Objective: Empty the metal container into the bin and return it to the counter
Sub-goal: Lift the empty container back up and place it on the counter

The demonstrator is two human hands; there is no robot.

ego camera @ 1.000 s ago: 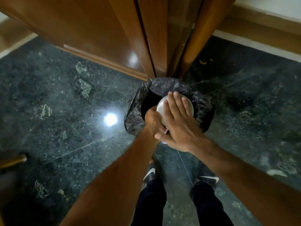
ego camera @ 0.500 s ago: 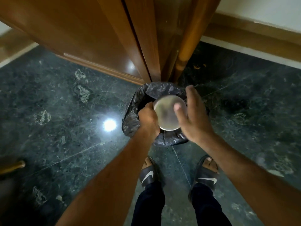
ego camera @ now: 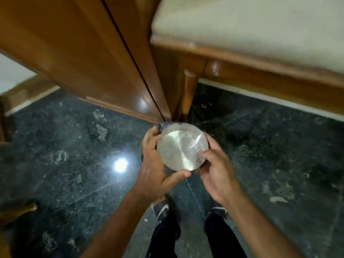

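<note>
The round metal container [ego camera: 181,148] is turned bottom-up toward me, its shiny base filling the space between my hands. My left hand [ego camera: 154,164] grips its left rim, thumb curled under the near edge. My right hand [ego camera: 216,170] holds the right rim with a fingertip on the base. Both hands hold it above the bin [ego camera: 164,125], whose black liner only peeks out behind the container; the rest of the bin is hidden.
Dark green marble floor [ego camera: 74,155] all around, with a bright lamp reflection at left. A wooden door [ego camera: 83,53] and a wooden chair leg [ego camera: 189,94] stand just behind the bin. A cushioned seat fills the upper right. My sandalled feet [ego camera: 163,211] are below.
The container has risen up away from the bin toward me. My right hand left the base and took the right rim. The view has lifted, and the bin is mostly covered now.
</note>
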